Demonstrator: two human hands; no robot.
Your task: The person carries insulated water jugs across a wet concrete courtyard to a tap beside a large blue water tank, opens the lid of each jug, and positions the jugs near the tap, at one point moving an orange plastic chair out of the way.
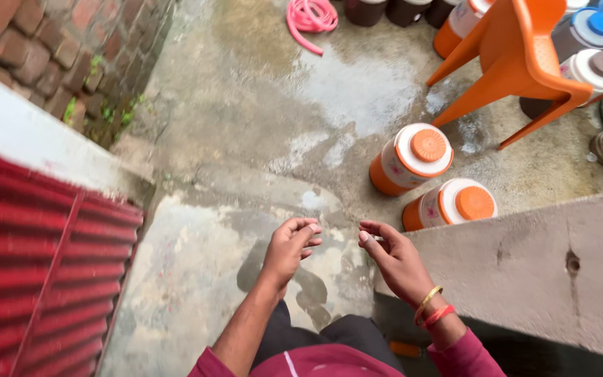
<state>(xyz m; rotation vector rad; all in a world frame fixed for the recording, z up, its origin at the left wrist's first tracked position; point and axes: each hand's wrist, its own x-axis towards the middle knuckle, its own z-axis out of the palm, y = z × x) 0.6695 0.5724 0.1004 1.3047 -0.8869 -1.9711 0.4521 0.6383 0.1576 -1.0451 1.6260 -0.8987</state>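
Orange-and-white jugs: two nearest the hands, lower jug point(450, 204) and upper jug point(412, 158), round, orange lids, tipped so lids face the camera, on wet concrete floor point(259, 112) beside grey wall point(525, 272). Left hand point(289, 246) loosely curled, holding nothing visible. Right hand point(393, 255) half open; something tiny at fingertips point(366, 236), can't tell what. Orange chair point(518, 59) behind.

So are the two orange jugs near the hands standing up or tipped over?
Standing up. Both orange jugs show round lids from above, bases on the wet concrete floor.
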